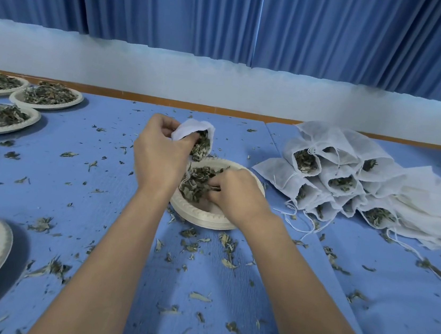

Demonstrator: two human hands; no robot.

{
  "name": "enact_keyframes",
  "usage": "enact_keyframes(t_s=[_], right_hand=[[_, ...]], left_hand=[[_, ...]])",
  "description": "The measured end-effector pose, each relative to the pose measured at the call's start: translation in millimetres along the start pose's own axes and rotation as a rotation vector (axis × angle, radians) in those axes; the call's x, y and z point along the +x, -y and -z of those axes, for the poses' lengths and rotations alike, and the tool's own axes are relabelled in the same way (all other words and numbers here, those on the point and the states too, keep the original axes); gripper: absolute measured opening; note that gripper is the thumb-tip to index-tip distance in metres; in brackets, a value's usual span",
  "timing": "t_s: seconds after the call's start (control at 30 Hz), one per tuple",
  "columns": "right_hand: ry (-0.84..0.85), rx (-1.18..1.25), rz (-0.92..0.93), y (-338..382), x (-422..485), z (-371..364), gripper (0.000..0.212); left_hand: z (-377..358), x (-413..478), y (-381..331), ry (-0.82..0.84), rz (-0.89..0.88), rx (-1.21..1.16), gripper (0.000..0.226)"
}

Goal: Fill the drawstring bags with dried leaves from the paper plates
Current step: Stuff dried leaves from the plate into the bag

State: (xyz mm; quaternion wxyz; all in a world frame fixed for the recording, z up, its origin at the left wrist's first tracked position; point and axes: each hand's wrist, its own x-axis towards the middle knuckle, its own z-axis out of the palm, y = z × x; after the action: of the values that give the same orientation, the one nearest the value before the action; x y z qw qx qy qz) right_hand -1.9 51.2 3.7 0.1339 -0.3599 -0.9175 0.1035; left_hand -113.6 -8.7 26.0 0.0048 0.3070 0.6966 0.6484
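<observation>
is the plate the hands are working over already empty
No, the paper plate holds a clump of dried leaves, which the right hand grips while the left hand holds the drawstring bag.

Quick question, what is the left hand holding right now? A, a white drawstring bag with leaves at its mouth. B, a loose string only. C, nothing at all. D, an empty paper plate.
A: the left hand grips a white drawstring bag above the paper plate, with dried leaves showing at its open mouth.
</observation>
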Motion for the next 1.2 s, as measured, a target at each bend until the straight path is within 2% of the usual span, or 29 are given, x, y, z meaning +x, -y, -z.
enact_keyframes(t_s=[0.13,0.2,0.33,0.47,0.53,0.67,0.77,0.87,0.97,1.07,1.2], right_hand=[[-0.126,0.076,-0.029,-2.5,-2.4,2.7,0.027],[-0.194,0.137,-0.062,-7.2,-1.2,0.9,0.025],[-0.343,0.686,-0.218,-15.8,0.9,4.5,0.010],[-0.257,1.178,-0.363,-20.6,1.6,19.7,0.011],[-0.216,1.298,-0.382,-23.1,0.8,24.5,0.014],[-0.148,1.501,-0.332,-31.0,-1.5,29.6,0.008],[-0.068,1.512,-0.262,-34.9,-3.6,34.5,0.014],[-0.013,1.391,-0.235,-39.5,-4.5,33.6,0.022],[-0.059,1.356,-0.260,-39.3,-3.9,30.7,0.024],[-0.133,1.345,-0.245,-31.5,-2.4,26.3,0.009],[-0.229,1.217,-0.241,-22.7,-0.5,17.0,0.019]], left_hand=[[2.4,1.0,0.3,-0.053,-0.014,0.004,0.024],[2.0,0.4,1.6,-0.067,-0.015,0.033,0.024],[-4.0,-3.1,7.0,-0.057,-0.028,0.117,0.023],[-11.4,-8.4,11.8,-0.004,-0.116,0.218,0.028],[-15.1,-10.9,13.3,0.005,-0.173,0.271,0.031],[-22.5,-13.9,14.3,0.044,-0.156,0.249,0.023],[-26.3,-13.0,10.8,0.044,-0.120,0.178,0.024],[-26.6,-12.0,5.6,0.065,-0.075,0.115,0.026],[-26.0,-14.1,2.6,0.097,-0.054,0.110,0.029],[-28.4,-19.0,-0.1,0.128,-0.076,0.142,0.030],[-30.2,-27.3,-0.3,0.069,-0.164,0.308,0.027]])
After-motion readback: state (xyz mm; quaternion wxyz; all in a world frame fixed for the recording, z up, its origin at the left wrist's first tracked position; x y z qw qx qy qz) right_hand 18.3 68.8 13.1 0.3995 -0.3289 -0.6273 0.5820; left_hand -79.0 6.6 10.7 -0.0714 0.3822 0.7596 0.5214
